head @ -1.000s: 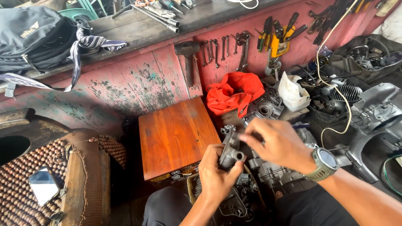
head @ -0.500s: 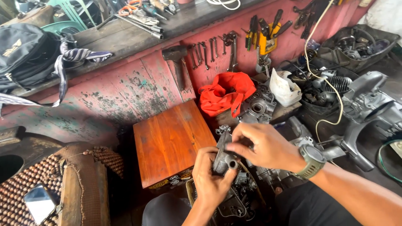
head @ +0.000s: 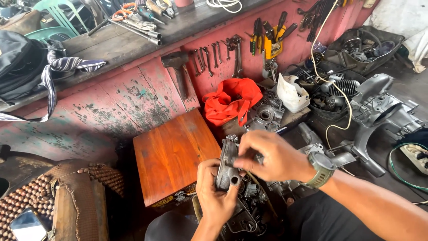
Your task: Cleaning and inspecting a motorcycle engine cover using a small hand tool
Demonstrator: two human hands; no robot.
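Note:
My left hand point(head: 216, 197) grips a grey metal engine part point(head: 226, 164) from below and holds it upright over a dirty engine block point(head: 249, 209) between my knees. Fingers of my right hand point(head: 269, 156), watch on its wrist, pinch the upper side of the same part. Just left of the hands stands a small orange-brown wooden box point(head: 174, 156).
A red cloth point(head: 232, 101), engine casings point(head: 267, 114) and a white bag point(head: 292, 93) lie by a worn red bench wall hung with wrenches and a hammer point(head: 178, 71). Grey scooter body parts point(head: 379, 111) lie right. A beaded seat cover point(head: 26, 201) with a phone is at left.
The view has shifted slightly. My right hand has moved up along the metal part while the left keeps its grip.

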